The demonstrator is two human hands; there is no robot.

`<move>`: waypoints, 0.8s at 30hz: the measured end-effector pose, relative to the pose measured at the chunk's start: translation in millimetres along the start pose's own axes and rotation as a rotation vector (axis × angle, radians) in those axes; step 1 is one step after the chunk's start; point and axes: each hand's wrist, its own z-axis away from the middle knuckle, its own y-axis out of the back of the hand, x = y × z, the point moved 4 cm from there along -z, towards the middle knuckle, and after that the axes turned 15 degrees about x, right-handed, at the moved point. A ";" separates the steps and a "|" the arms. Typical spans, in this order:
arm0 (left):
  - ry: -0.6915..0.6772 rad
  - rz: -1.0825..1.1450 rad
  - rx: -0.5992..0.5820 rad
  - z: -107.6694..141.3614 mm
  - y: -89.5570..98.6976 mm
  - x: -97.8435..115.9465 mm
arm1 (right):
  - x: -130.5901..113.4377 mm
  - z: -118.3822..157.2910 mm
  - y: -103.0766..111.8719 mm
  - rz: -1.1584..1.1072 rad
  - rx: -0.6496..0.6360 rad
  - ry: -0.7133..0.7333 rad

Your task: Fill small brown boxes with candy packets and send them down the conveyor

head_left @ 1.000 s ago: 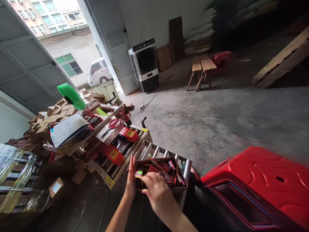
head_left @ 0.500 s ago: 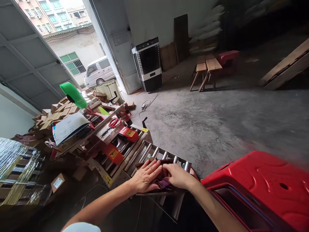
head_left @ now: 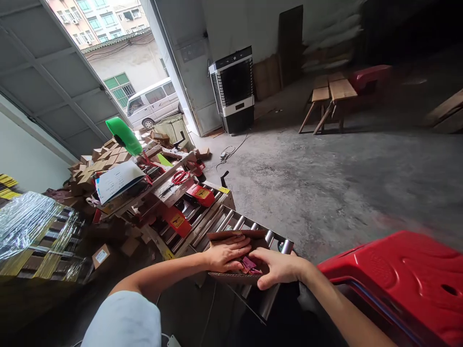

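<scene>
One box [head_left: 233,277]: brown cardboard, open at the top, resting on the conveyor [head_left: 238,222] near its end, with flaps raised on the far and near sides.
Packets [head_left: 249,265]: inside the box, small, pink and purple, showing between the hands; what lies under the palms is hidden.
Left hand [head_left: 226,254]: palm down over the left part of the box, fingers stretched out side by side, thumb a little apart from them.
Right hand [head_left: 280,267]: over the right part, thumb and fingers spread apart, the thumb by the near flap; whether it touches a packet I cannot tell.
Machine [head_left: 177,220]: joined to the conveyor, with red parts bearing yellow labels; scissors [head_left: 181,177] with red handles lie on top.
Cartons [head_left: 101,166]: a loose brown heap beyond the machine, contents not visible.
Carton with a white label [head_left: 103,258]: apart from the heap, beside the wrapped stack [head_left: 39,241].
Stool [head_left: 405,279]: red, to the right of the conveyor.
</scene>
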 end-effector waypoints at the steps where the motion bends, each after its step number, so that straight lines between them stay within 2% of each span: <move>1: 0.019 0.058 0.002 0.0 3.1 -0.9 | 1.0 1.6 -2.5 -0.057 -0.057 -0.024; 4: 0.064 0.165 0.020 0.8 6.4 -4.1 | 4.7 2.1 -11.1 -0.193 -0.162 -0.090; 6: 0.074 0.178 0.016 0.0 4.6 -5.6 | 6.4 -0.3 -15.2 -0.218 -0.178 -0.052; 8: 0.090 0.211 -0.025 -3.7 3.4 -6.8 | 7.6 -4.9 -16.7 -0.219 -0.156 -0.008; 10: 0.123 0.303 -0.107 -9.9 5.2 -8.7 | 8.8 -11.8 -17.0 -0.213 -0.152 -0.046; 11: 0.165 0.361 -0.142 -13.2 7.7 -10.8 | 9.3 -16.0 -16.6 -0.190 -0.159 -0.095; 13: 0.337 0.464 -0.186 -17.9 13.1 -18.5 | 8.6 -24.5 -14.5 -0.099 -0.168 -0.197; 15: 0.536 0.493 -0.191 -17.1 15.5 -26.2 | 5.0 -31.5 -11.0 -0.006 -0.143 -0.250; 16: 0.576 0.477 -0.179 -15.2 15.2 -27.3 | 3.1 -33.5 -9.7 0.023 -0.117 -0.271; 18: 0.489 0.395 -0.109 -10.9 12.5 -22.8 | -0.8 -33.1 -9.7 0.056 -0.053 -0.305; 21: 0.235 0.173 0.065 -0.8 6.3 -8.6 | -7.2 -22.7 -14.8 0.140 0.108 -0.340; 24: 0.092 -0.106 0.214 10.0 2.9 1.4 | -21.1 -9.5 -20.6 0.321 0.362 -0.188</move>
